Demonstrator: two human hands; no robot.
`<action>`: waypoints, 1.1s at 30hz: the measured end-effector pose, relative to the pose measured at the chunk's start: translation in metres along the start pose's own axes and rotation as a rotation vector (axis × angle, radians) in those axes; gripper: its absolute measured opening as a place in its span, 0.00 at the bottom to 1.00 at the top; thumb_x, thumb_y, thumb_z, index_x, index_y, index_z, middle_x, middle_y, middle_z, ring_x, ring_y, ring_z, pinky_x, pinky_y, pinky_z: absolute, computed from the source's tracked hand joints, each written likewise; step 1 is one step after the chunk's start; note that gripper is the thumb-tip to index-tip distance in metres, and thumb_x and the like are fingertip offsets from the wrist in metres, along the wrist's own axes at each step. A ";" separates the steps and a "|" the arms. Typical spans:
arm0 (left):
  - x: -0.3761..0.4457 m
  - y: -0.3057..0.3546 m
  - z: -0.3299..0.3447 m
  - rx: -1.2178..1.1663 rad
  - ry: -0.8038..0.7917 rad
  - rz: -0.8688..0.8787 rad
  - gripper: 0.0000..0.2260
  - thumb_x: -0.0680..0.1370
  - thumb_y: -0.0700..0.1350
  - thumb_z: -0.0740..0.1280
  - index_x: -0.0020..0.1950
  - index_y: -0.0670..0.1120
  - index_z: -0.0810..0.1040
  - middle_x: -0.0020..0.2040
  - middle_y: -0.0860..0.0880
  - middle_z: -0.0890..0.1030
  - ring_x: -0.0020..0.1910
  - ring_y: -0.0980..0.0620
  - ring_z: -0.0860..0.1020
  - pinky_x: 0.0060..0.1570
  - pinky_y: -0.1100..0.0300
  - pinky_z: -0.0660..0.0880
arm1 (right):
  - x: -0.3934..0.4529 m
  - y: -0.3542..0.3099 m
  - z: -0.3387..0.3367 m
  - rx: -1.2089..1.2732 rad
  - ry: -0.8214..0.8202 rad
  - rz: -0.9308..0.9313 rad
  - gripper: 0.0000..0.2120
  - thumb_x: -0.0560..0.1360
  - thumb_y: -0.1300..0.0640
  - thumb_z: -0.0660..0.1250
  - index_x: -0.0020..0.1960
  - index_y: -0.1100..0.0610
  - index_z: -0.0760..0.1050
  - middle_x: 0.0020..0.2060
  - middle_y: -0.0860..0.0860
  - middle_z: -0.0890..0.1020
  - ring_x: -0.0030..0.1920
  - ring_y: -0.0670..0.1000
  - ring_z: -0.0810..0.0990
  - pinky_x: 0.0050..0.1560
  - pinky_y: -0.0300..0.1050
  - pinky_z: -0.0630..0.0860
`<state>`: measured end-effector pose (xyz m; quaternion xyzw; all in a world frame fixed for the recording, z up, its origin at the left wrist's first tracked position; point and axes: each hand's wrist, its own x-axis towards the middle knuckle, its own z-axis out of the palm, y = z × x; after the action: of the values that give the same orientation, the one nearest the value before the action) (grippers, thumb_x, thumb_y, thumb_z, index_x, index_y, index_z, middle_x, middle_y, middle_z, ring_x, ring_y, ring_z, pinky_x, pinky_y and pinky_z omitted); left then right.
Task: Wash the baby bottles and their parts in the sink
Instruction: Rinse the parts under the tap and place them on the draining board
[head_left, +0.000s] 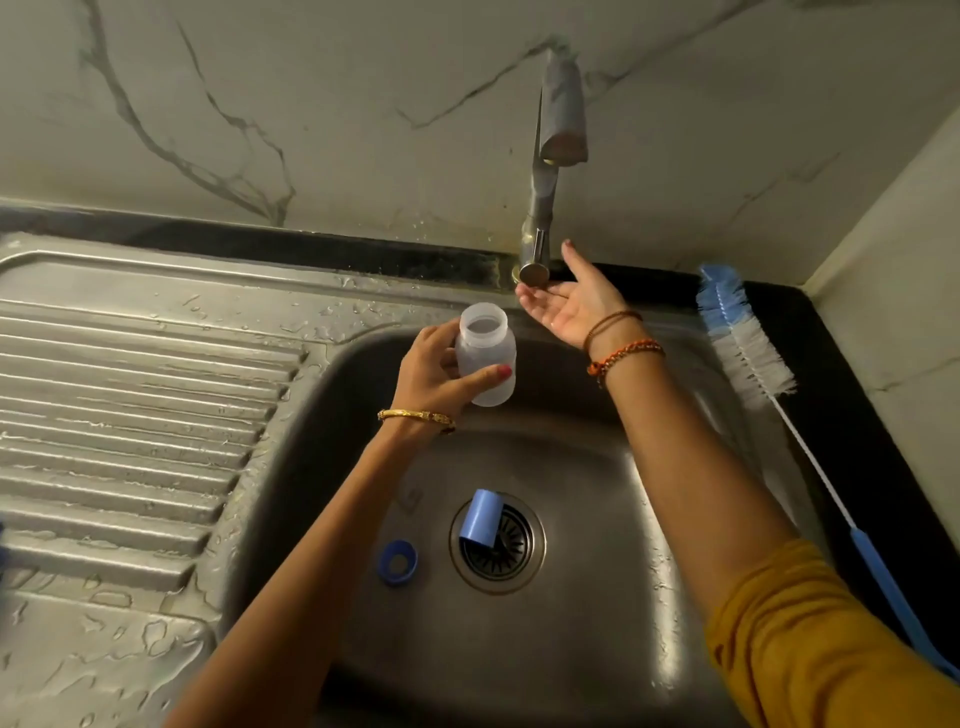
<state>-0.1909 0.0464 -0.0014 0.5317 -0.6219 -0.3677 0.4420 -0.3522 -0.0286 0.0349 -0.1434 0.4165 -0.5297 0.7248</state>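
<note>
progress: early, by my read. No water visible from the steel tap (540, 244), no suds anywhere; drops on the ribbed steel drainboard (130, 405) and basin walls.
done: bottle already stripped, its parts lie loose in the stainless sink basin (597, 597).
left: scrub and rinse of bottle body, cap and ring; the nipple isn't in view.
left hand (436, 371): wrapped around the translucent white plastic baby bottle (485, 353), just left of the tap spout and over the basin.
right hand (569, 304): open, palm up, empty, cupped right under the tap spout; looks wet.
bottle: no lid, mouth up, tilted slightly, looks empty, cloudy walls.
light-blue cylindrical cap (480, 518): on its side, on the drain strainer's (501, 545) edge, well below the tap.
dark-blue screw ring (397, 563): flat on the basin floor, left of the drain.
blue-and-white bristle bottle brush (748, 353): on the black tabletop (831, 395) right of the tap, untouched.
</note>
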 end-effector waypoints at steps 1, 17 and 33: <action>0.001 -0.002 0.001 0.024 -0.003 0.000 0.26 0.69 0.40 0.74 0.65 0.38 0.72 0.60 0.40 0.74 0.58 0.43 0.75 0.56 0.52 0.76 | 0.007 0.000 0.005 0.054 0.002 0.006 0.27 0.77 0.50 0.63 0.65 0.70 0.64 0.54 0.63 0.75 0.46 0.55 0.77 0.45 0.44 0.78; 0.000 -0.002 0.004 0.086 0.004 -0.035 0.26 0.69 0.43 0.74 0.65 0.40 0.72 0.60 0.42 0.78 0.57 0.46 0.77 0.55 0.56 0.75 | 0.032 0.009 0.016 0.105 0.141 -0.039 0.13 0.77 0.58 0.64 0.55 0.68 0.71 0.37 0.60 0.74 0.34 0.52 0.75 0.26 0.39 0.77; -0.001 -0.003 -0.003 0.115 -0.011 -0.068 0.27 0.69 0.42 0.74 0.66 0.39 0.71 0.61 0.42 0.77 0.59 0.45 0.76 0.55 0.58 0.73 | 0.041 0.009 0.013 0.027 0.182 -0.056 0.10 0.76 0.59 0.65 0.47 0.66 0.71 0.38 0.59 0.75 0.35 0.51 0.75 0.24 0.37 0.77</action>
<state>-0.1873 0.0472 -0.0039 0.5750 -0.6258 -0.3492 0.3945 -0.3327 -0.0641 0.0187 -0.0968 0.4693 -0.5662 0.6707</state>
